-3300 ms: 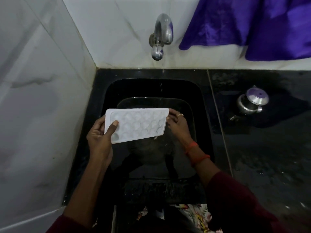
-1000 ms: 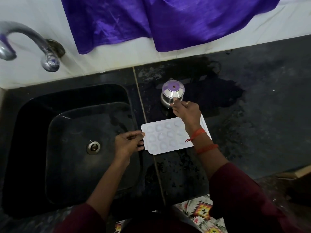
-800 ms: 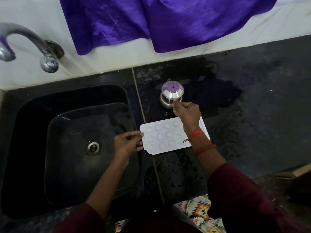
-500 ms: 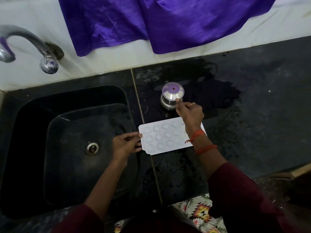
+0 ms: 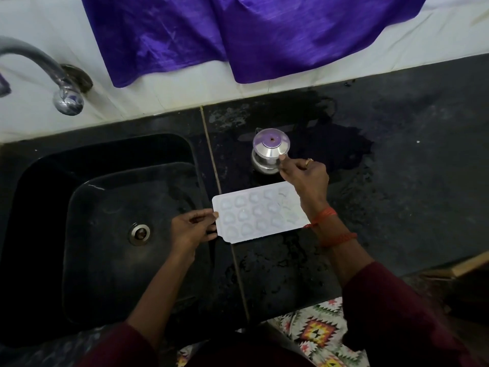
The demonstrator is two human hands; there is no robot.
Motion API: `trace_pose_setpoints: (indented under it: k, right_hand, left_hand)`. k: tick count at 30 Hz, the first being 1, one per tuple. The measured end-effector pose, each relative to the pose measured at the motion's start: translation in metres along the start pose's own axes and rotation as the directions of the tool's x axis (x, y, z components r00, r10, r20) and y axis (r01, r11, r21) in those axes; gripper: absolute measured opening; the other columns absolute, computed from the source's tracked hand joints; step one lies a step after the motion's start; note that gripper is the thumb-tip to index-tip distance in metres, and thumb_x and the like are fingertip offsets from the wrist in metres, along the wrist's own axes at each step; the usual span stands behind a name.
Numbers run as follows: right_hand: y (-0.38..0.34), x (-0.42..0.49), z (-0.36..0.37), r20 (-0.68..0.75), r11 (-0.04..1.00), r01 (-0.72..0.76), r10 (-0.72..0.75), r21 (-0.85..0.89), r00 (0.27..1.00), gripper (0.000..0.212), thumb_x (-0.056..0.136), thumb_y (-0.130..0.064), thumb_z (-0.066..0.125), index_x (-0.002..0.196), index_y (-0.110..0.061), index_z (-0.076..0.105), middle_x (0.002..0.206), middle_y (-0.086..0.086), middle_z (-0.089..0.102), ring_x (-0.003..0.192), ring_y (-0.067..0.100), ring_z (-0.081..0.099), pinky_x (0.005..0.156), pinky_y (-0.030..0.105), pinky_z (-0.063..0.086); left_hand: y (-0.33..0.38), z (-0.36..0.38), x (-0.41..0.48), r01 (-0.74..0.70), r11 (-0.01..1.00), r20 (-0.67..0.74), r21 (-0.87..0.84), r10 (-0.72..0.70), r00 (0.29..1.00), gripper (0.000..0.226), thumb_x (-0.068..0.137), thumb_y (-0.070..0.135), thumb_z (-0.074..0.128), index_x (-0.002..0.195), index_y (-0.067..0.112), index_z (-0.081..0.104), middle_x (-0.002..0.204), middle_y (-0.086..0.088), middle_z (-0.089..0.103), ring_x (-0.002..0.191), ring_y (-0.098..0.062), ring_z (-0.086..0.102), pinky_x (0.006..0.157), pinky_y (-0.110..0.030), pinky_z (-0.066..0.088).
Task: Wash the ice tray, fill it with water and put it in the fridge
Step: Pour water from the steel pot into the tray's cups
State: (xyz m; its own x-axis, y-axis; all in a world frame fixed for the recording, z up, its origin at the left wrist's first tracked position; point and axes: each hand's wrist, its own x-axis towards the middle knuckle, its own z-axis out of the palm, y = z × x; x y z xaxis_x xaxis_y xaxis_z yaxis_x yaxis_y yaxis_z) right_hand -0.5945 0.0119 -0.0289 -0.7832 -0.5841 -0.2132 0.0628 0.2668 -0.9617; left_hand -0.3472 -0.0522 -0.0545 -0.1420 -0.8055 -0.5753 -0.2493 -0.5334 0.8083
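The white ice tray [image 5: 260, 213] is lying flat on the wet black counter [image 5: 397, 181], just right of the sink [image 5: 105, 234], with its cups facing up. Its long axis is running roughly from 8 o'clock to 2 o'clock, the small tab corner pointing toward the 8 o'clock end near the sink's edge. The left hand [image 5: 191, 229] is gripping that short left end, thumb on top and fingers curled around the rim, clamped on the tray. The right hand [image 5: 304, 176] is reaching across the tray's far right corner toward 12 o'clock, its fingertips pinched together on the rim of a small steel pot [image 5: 268, 152] with a lid that is sitting just beyond the tray; the wrist is crossing above the tray. A tap [image 5: 66, 99] is sticking out from the wall at 10 o'clock, and purple cloth [image 5: 238, 35] is hanging at 12 o'clock.
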Motion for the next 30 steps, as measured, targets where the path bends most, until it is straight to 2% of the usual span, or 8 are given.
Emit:
trace_pose_setpoints:
  k: [5, 8, 13, 22, 30]
  right_hand:
    - [-0.017, -0.010, -0.027, 0.023, 0.997, 0.020, -0.022, 0.078, 1.000, 0.035, 0.078, -0.048, 0.080, 0.080, -0.013, 0.081, 0.084, 0.008, 0.079, 0.089, 0.023, 0.077, 0.093, 0.047, 0.059]
    - [-0.025, -0.014, -0.046, -0.005, 0.994, 0.030, -0.030, 0.109, 1.000, 0.029, 0.084, -0.038, 0.080, 0.081, -0.009, 0.080, 0.087, 0.012, 0.078, 0.090, 0.027, 0.077, 0.092, 0.048, 0.060]
    - [-0.038, -0.025, -0.079, -0.062, 0.991, 0.016, -0.008, 0.135, 0.998, 0.022, 0.089, -0.024, 0.078, 0.079, -0.004, 0.076, 0.086, 0.017, 0.077, 0.086, 0.025, 0.076, 0.084, 0.038, 0.062]
    - [-0.037, -0.052, -0.127, -0.072, 0.998, -0.005, 0.010, 0.069, 0.997, 0.026, 0.089, -0.020, 0.076, 0.089, 0.005, 0.075, 0.091, 0.022, 0.076, 0.082, 0.027, 0.075, 0.072, 0.024, 0.062]
    - [-0.032, -0.063, -0.147, -0.024, 0.999, -0.018, 0.017, -0.033, 1.000, 0.029, 0.088, -0.023, 0.077, 0.090, 0.006, 0.076, 0.090, 0.018, 0.077, 0.081, 0.028, 0.075, 0.072, 0.026, 0.064]
  left_hand:
    - [-0.008, -0.004, 0.003, 0.025, 1.000, 0.011, 0.009, -0.025, 1.000, 0.012, 0.084, 0.010, 0.081, 0.094, 0.009, 0.076, 0.080, -0.012, 0.074, 0.068, -0.018, 0.069, 0.057, -0.028, 0.060]
    - [-0.009, -0.006, 0.004, 0.022, 1.000, 0.018, 0.013, -0.022, 1.000, 0.012, 0.083, 0.010, 0.081, 0.094, 0.008, 0.076, 0.079, -0.012, 0.073, 0.068, -0.018, 0.068, 0.056, -0.027, 0.060]
    - [-0.009, -0.009, 0.004, 0.019, 1.000, 0.039, 0.002, -0.019, 0.999, 0.013, 0.084, 0.009, 0.080, 0.097, 0.007, 0.076, 0.084, -0.014, 0.073, 0.069, -0.018, 0.067, 0.056, -0.027, 0.061]
    - [-0.008, -0.004, 0.004, 0.008, 1.000, 0.047, 0.004, -0.008, 0.999, 0.012, 0.087, 0.009, 0.077, 0.098, 0.007, 0.075, 0.083, -0.013, 0.073, 0.065, -0.015, 0.067, 0.059, -0.028, 0.062]
    - [-0.008, -0.005, 0.006, 0.007, 1.000, 0.035, -0.010, -0.007, 0.999, 0.007, 0.086, 0.009, 0.077, 0.093, 0.010, 0.076, 0.083, -0.012, 0.073, 0.069, -0.018, 0.068, 0.055, -0.025, 0.060]
